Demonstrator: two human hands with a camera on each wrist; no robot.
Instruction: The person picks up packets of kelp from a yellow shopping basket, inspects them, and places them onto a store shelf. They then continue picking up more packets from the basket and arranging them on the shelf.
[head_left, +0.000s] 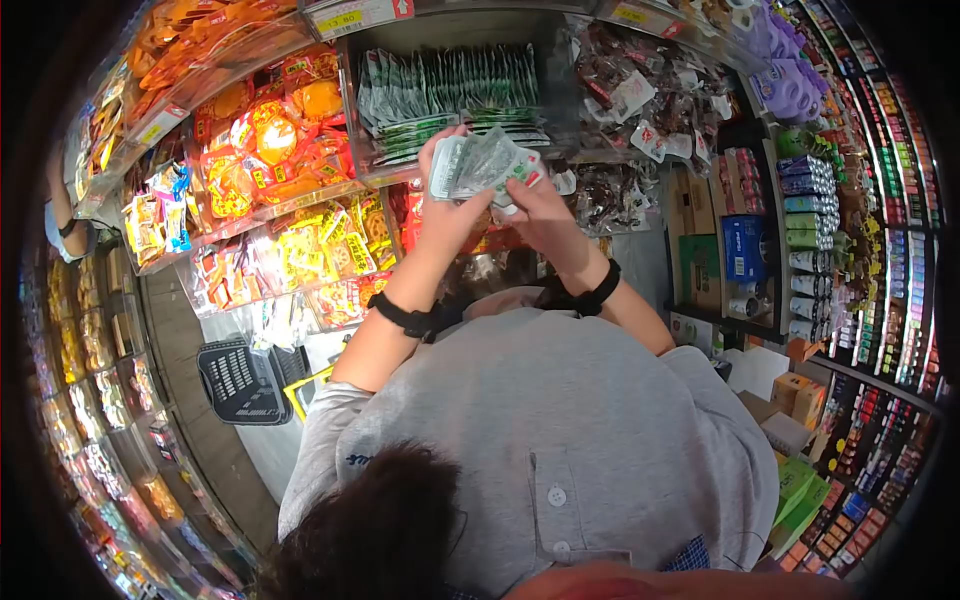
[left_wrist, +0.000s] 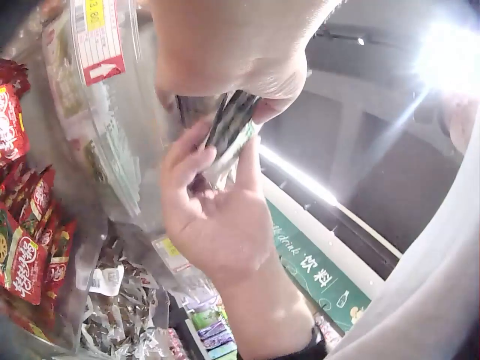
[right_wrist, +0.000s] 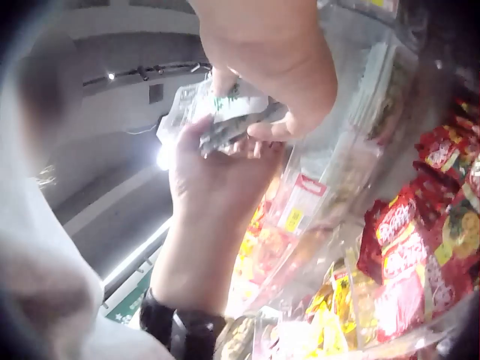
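Several small clear-and-green packets (head_left: 485, 165) are fanned out between the two hands in the head view, in front of a bin of similar upright packets (head_left: 450, 85). The left hand (head_left: 447, 205) grips their left side, thumb on top. At the other side, the right hand (head_left: 548, 220) pinches the packets by the edge. In the left wrist view, the left hand (left_wrist: 232, 49) is above and the right hand (left_wrist: 221, 225) below, both on the packets (left_wrist: 231, 127). The right wrist view has the packets (right_wrist: 232, 124) between the right hand (right_wrist: 274, 64) and left hand (right_wrist: 217, 187).
Red and orange snack bags (head_left: 270, 140) fill bins on the left, with yellow bags (head_left: 335, 245) below. Dark wrapped snacks (head_left: 640, 90) lie at the right. A dark basket (head_left: 243, 380) stands on the floor. Stocked shelves (head_left: 895, 300) line the far right.
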